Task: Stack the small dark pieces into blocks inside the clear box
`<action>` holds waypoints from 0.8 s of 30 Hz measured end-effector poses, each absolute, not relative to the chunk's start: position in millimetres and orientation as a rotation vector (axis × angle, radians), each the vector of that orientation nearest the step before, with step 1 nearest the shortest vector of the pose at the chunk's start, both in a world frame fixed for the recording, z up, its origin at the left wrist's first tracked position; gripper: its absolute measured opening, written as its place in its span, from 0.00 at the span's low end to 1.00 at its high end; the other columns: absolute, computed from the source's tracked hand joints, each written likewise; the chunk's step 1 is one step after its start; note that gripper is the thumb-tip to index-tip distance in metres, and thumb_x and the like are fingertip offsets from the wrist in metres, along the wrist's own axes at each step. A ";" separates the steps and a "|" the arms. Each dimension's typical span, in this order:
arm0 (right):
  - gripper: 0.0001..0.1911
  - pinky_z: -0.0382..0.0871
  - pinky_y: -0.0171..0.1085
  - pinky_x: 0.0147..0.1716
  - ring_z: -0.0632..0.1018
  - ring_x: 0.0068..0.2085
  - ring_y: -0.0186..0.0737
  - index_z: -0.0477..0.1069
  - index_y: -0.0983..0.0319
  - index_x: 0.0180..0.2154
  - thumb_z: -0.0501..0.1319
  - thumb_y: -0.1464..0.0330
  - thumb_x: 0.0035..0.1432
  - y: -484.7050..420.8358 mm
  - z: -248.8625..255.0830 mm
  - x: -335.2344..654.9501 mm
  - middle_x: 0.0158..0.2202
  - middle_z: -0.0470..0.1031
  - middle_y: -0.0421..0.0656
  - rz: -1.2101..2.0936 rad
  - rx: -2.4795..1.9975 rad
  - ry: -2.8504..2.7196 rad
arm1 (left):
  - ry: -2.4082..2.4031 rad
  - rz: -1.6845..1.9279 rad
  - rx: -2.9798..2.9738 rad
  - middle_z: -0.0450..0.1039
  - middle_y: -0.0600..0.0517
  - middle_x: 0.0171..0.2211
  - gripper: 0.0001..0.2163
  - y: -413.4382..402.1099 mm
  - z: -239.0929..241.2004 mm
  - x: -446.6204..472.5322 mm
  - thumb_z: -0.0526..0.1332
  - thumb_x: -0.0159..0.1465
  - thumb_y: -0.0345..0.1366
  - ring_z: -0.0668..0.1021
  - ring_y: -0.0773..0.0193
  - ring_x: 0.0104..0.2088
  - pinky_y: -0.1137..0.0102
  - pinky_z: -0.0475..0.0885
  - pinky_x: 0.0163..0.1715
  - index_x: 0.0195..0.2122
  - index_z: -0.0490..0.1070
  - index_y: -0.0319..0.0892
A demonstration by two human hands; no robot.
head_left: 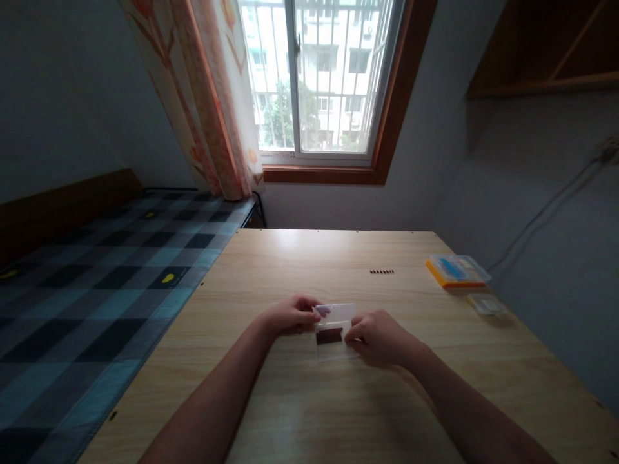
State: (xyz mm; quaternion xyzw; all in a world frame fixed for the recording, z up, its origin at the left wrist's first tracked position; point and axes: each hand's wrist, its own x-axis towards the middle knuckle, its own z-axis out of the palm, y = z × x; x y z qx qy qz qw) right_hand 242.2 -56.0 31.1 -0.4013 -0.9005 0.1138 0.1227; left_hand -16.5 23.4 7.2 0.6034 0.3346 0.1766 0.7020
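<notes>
A small clear plastic box is tilted up above the table, its see-through lid standing open at the far side. Inside the box lies a stack or block of dark brown pieces; what they are is too small to tell. My left hand grips the box at its upper left edge, thumb in front and a finger visible through the clear plastic. At the box's right side, my right hand is closed in a pinch, fingertips near the right end of the dark pieces. Whatever sits between those fingertips is hidden.
Several tiny dark pieces form a short row on the wooden table. To the right are an orange case with a clear lid and a small clear box. A bed with a checked cover adjoins the table's left side.
</notes>
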 end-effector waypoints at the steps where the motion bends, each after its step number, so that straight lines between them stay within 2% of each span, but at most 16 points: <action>1: 0.11 0.55 0.31 0.28 0.72 0.26 0.32 0.80 0.57 0.27 0.60 0.73 0.55 -56.0 33.3 241.4 0.26 0.77 0.39 0.323 -1.181 -2.642 | 0.748 0.393 1.346 0.67 0.56 0.21 0.25 23.1 7.4 -16.5 0.74 0.52 0.48 0.64 0.73 0.18 0.77 0.57 0.16 0.44 0.78 0.33; 8: 0.13 0.56 0.32 0.28 0.74 0.27 0.32 0.82 0.53 0.36 0.58 0.70 0.58 -62.0 45.9 249.5 0.30 0.78 0.39 0.353 -1.166 -2.608 | 0.742 0.385 1.355 0.68 0.56 0.21 0.24 24.7 6.5 -16.5 0.74 0.52 0.48 0.66 0.72 0.19 0.77 0.60 0.17 0.43 0.78 0.34; 15: 0.11 0.53 0.32 0.27 0.69 0.25 0.30 0.79 0.58 0.28 0.58 0.73 0.54 -67.4 39.8 246.9 0.26 0.75 0.38 0.402 -1.125 -2.661 | 0.726 0.383 1.346 0.68 0.56 0.21 0.24 25.1 5.2 -16.6 0.74 0.53 0.48 0.66 0.73 0.18 0.77 0.59 0.17 0.44 0.78 0.34; 24: 0.11 0.53 0.33 0.29 0.71 0.28 0.31 0.79 0.59 0.30 0.57 0.71 0.57 -64.2 37.6 246.2 0.31 0.77 0.41 0.347 -1.257 -2.702 | 0.724 0.386 1.343 0.67 0.57 0.20 0.24 23.9 6.8 -15.5 0.74 0.53 0.48 0.65 0.73 0.18 0.77 0.58 0.17 0.43 0.77 0.33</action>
